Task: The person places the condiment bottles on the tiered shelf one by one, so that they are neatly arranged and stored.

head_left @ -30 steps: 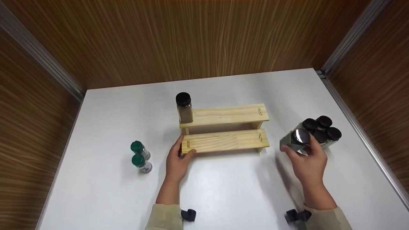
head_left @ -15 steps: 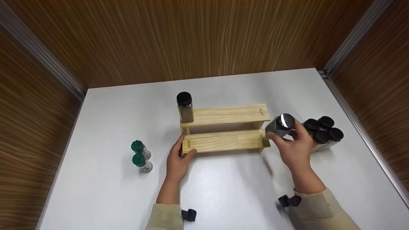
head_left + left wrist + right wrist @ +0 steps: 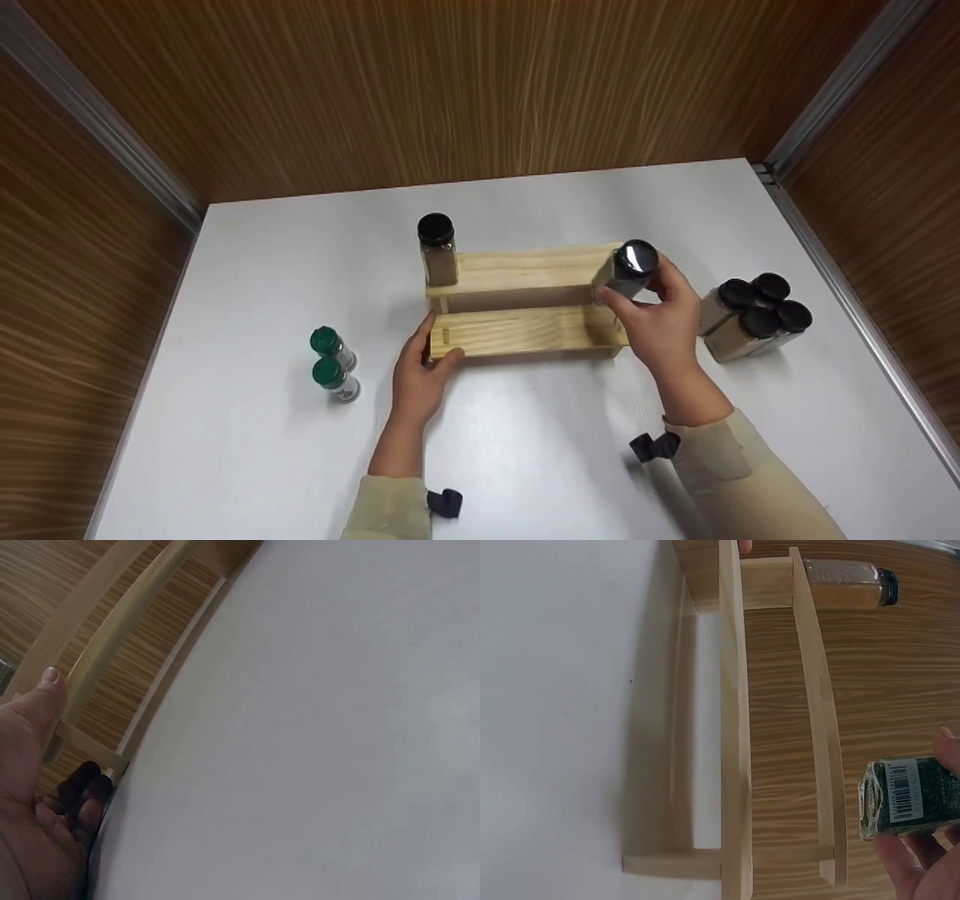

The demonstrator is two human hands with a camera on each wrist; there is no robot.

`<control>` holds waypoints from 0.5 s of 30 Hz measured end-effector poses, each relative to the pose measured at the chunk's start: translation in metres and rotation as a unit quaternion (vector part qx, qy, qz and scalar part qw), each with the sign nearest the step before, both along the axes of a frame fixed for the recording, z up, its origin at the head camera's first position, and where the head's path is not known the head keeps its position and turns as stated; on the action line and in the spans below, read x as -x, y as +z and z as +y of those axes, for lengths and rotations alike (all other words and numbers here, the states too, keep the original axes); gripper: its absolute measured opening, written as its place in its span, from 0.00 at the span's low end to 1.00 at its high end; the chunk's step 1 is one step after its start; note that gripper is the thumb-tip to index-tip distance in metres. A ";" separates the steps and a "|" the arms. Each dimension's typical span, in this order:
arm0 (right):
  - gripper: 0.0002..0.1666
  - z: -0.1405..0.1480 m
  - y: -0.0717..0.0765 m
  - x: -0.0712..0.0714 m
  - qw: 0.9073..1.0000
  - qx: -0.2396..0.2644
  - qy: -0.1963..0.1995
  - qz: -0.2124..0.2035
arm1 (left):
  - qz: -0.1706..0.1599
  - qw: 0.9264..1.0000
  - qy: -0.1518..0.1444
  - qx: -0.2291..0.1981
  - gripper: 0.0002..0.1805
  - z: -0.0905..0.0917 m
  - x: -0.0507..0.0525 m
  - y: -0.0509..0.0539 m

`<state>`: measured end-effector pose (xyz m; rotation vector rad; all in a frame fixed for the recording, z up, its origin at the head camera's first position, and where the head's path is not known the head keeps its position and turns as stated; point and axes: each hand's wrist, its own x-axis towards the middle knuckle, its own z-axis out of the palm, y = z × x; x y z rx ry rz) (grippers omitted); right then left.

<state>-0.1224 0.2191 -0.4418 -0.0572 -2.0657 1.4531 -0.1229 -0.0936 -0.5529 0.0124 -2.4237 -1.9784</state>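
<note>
A two-tier wooden rack [image 3: 517, 334] stands mid-table, a black-capped jar [image 3: 439, 259] upright at the left end of its upper shelf. My left hand [image 3: 418, 386] grips the left end of the lower shelf, thumb on the front edge; the left wrist view shows the fingers curled by the rack's leg. My right hand [image 3: 664, 319] pinches a dark green jar [image 3: 624, 274] by its sides, tilted, over the right end of the rack. In the right wrist view the held jar [image 3: 911, 796] shows a barcode label and hangs clear of the upper shelf [image 3: 821, 712].
Several black-capped jars [image 3: 742, 337] cluster on the white table [image 3: 525, 465] at the right. Two small green-capped jars [image 3: 345, 388] stand at the left. Wood-grain panels [image 3: 480, 90] enclose the table at the back and both sides.
My right hand has carried the dark green jar leftward and away from me, from beside the jar cluster to over the rack's right end. My left hand has kept its grip.
</note>
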 end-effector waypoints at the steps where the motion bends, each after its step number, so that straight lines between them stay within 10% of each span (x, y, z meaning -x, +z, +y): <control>1: 0.36 -0.002 0.001 0.002 1.000 -0.001 0.003 0.001 | -0.001 1.000 0.000 0.001 0.44 0.000 0.000 0.000; 15: 0.39 -0.035 0.004 0.021 0.998 -0.040 0.038 0.006 | -0.002 1.000 -0.001 0.008 0.43 0.000 0.001 0.000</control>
